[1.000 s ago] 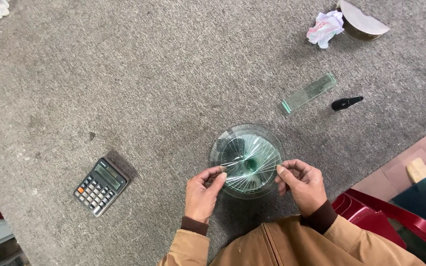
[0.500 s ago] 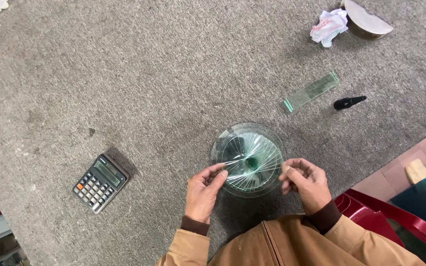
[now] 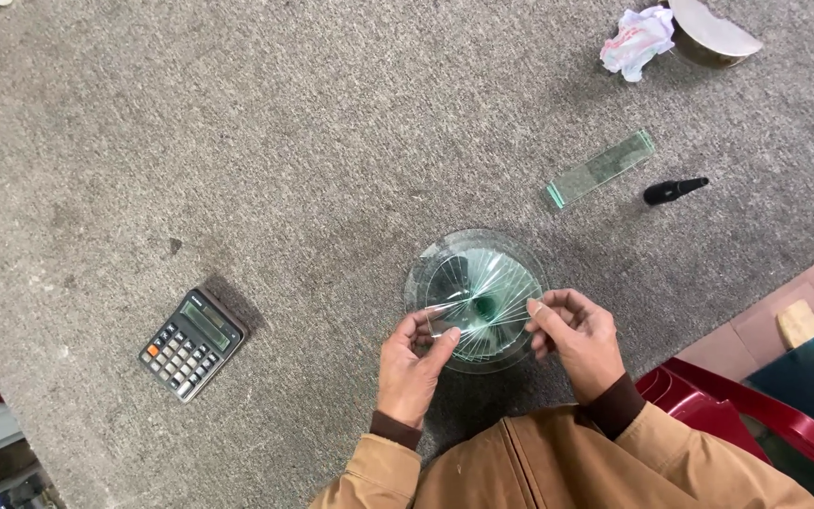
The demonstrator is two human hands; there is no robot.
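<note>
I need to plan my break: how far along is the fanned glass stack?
Done: clear glass strips already spiral into a round fanned stack on the grey carpet. In hand: the left hand and right hand pinch its near edge. Left: one long clear glass strip lies apart, beside a black pen-like tool.

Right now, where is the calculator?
In the head view, the calculator lies on the grey carpet, off to the left of the left hand and the round glass stack.
</note>
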